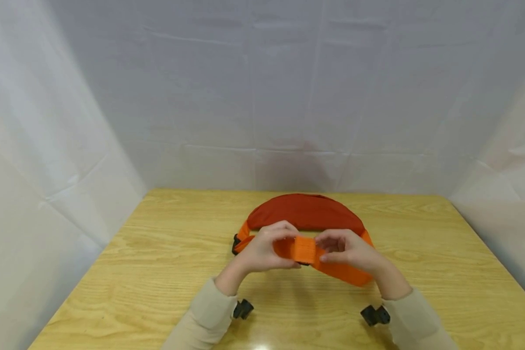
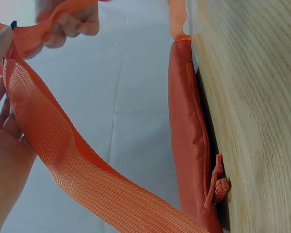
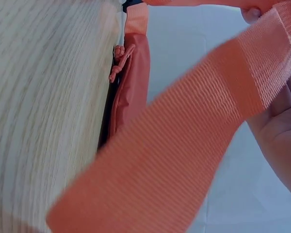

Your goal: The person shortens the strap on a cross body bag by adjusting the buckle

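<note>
Left hand [image 1: 266, 249], right hand [image 1: 351, 250] grip wide orange webbing strap [image 1: 305, 250] in lower centre. Strap held above pale wooden surface [image 1: 157, 272]; I judge handling unfinished, release remaining.

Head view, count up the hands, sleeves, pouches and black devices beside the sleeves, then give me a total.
Hands: 2 (left hand, right hand)
Sleeves: 2 (left sleeve, right sleeve)
Pouches: 1 (red pouch)
Black devices: 2 (left device, right device)
Total: 7

The left hand [image 2: 12, 153] holds an orange strap [image 2: 82, 165] at the left edge. Right of centre, a red pouch [image 2: 185, 126] rests on the wooden tabletop [image 2: 257, 97].
</note>
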Demonstrator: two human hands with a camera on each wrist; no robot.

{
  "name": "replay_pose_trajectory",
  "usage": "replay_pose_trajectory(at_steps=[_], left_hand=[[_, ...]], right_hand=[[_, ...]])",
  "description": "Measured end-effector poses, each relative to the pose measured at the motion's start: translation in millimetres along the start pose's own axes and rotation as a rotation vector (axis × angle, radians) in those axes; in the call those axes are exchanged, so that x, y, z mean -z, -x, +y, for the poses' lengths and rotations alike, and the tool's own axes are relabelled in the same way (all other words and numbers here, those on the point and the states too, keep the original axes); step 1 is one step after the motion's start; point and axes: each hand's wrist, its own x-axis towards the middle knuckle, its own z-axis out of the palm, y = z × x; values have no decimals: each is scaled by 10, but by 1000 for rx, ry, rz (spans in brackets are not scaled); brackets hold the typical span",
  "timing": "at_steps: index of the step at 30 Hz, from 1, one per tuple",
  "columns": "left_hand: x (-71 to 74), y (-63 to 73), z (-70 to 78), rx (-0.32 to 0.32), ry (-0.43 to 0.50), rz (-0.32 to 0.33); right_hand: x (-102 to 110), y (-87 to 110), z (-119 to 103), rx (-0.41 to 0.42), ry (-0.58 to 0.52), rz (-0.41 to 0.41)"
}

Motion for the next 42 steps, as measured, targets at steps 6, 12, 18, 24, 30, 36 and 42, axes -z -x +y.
replay_pose_trajectory(at_steps=[6,12,18,24,30,36,42], left_hand=[[-26,40,-113,11,9,-6],[-121,104,-339,36,15,-21],[-85,35,-143,44,-3,0],[-62,-5,-22,91,-19,58],[-127,51,-239,139,-22,100],[-150,82,-349,159,-2,102],[-140,75,-359,165,43,84]], right_hand=[[6,8,-11,-4,68,12],[-16,-11,-6,48,74,6],[-57,-8,-32,43,49,28],[-148,-2,-80,13,154,116],[-237,-8,-92,-36,318,226],[-286,-50,-73,41,441,307],[-298,-59,-68,68,468,333]])
